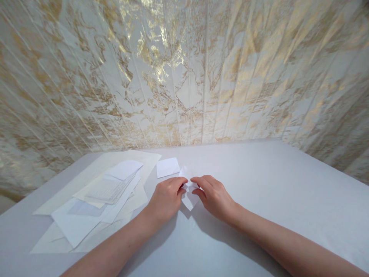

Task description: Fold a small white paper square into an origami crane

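Note:
Between my two hands is a small folded piece of white paper point(189, 200), with one pointed end towards me and another pointing away. My left hand point(168, 194) pinches its left side between thumb and fingers. On the right side, my right hand point(215, 196) pinches the paper in the same way. The fingers hide part of the folds in the middle. Just beyond my left hand lies a flat white paper rectangle point(167, 167), apart from the fingers.
A loose pile of white and cream paper sheets point(77, 221) covers the left of the white table point(276, 192). On the pile lies a sheet with lines of writing point(108, 188). A white and gold patterned curtain point(184, 77) hangs behind the table.

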A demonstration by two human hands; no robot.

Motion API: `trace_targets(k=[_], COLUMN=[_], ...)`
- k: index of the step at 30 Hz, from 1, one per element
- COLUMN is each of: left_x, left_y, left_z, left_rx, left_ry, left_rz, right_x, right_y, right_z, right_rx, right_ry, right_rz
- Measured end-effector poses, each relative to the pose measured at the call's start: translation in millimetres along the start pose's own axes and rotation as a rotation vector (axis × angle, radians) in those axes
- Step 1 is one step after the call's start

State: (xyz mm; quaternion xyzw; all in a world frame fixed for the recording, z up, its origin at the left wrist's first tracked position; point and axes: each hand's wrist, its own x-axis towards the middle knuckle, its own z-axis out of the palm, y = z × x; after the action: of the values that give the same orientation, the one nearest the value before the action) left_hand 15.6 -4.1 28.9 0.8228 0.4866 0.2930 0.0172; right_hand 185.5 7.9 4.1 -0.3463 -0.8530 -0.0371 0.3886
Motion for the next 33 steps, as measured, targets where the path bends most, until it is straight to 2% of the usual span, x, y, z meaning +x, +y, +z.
trace_targets(k=[8, 15, 20, 24, 33], left_x=[-2.2, -0.2, -1.0, -2.4, -2.8], left_y=[2.5, 3.7, 2.8, 3.1, 3.4], left_z=[1.3, 0.0, 1.2, 1.0, 1.9], left_rx=[-0.095, -0.130, -0.107, -0.078, -0.076], left_ry=[0.041, 0.136, 0.156, 0.168, 0.214], left_rz=[0.059, 0.034, 0.063, 0.095, 0.150], right_x=[-1.6, -0.5, 1.7, 0.7, -0.2], right_y=[-7.2, -7.5, -4.2, -2.8, -5.3], right_z=[-1.3, 2.2, 4.5, 5.8, 3.5], right_rx=[0.334, 0.473, 0.550, 0.545, 0.343], right_ry=[-0.028, 0.060, 0.085, 0.101, 0.145], right_rz=[0.143, 0.203, 0.213, 0.193, 0.054])
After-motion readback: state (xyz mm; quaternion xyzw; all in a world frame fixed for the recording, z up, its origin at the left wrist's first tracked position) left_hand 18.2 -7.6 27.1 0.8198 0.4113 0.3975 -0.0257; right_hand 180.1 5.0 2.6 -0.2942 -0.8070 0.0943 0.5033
